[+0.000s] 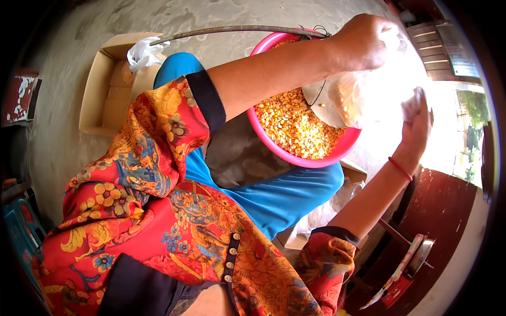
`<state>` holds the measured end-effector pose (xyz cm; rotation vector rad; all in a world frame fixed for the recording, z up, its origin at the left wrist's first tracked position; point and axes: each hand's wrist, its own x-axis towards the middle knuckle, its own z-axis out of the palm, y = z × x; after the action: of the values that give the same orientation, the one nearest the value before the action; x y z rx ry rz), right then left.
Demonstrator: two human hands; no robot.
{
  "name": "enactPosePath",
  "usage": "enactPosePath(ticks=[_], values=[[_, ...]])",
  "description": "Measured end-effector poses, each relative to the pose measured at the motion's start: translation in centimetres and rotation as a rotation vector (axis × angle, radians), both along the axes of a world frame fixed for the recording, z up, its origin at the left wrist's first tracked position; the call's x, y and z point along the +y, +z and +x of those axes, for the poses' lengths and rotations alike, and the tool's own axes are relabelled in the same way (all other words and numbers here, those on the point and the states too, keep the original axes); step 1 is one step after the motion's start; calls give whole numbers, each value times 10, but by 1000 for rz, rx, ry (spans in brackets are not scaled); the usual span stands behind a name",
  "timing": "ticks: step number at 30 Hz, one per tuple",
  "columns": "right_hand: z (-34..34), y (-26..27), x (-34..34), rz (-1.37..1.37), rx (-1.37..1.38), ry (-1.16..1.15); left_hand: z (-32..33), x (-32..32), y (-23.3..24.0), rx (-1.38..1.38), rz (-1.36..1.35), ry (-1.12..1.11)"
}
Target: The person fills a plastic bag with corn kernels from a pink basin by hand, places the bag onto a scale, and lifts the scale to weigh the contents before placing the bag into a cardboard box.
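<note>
My left hand (365,43) is closed in a fist, with clear plastic showing at its fingers. Below it, a clear plastic bag (347,100) with yellow-orange contents is at a round grey scale pan (322,106). That pan rests tilted on corn kernels (294,126) in a pink basin (290,158). To the right, my right hand (418,116) is raised, a red cord round its wrist. Glare washes out the space between both hands, so its grip is unclear. The wooden beam (237,29) of a steelyard balance reaches across the basin's far rim, behind my left forearm.
A cardboard box (106,91) stands at the left, with a white plastic bag (146,53) at its edge. Another box (294,239) with clear plastic (320,217) is beside my right leg. Dark red furniture (438,205) is at the right.
</note>
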<state>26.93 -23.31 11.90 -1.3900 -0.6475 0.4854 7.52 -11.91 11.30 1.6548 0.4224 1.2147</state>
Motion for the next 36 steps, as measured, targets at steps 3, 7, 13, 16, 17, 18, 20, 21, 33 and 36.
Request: enactPosePath(ticks=[3,7,13,16,17,18,20,21,33,36], values=[[8,-39,20,-61,31,68,2,13,-46,42,-39,89],[7,-36,33,2,15,29,11,26,-49,-13,12,156],[-1,-22,43,91,-18,-73,12,40,-42,67,253,231],[47,-56,23,-615,-702,33,-9,24,-51,429,301,12],[55,-62,16,-721,-943,206,-13,28,-66,481,343,11],[38,-65,10,-559,-1041,160,-19,27,-82,452,367,33],[-13,-47,-9,-490,-1153,29,-23,18,-91,412,389,43],[-48,-27,-13,-419,-1299,-119,-27,12,-90,457,371,44],[-13,-117,-12,-465,-1249,346,-26,21,-82,889,314,-34],[-32,-92,-7,-447,-742,360,-23,12,-76,711,473,222]])
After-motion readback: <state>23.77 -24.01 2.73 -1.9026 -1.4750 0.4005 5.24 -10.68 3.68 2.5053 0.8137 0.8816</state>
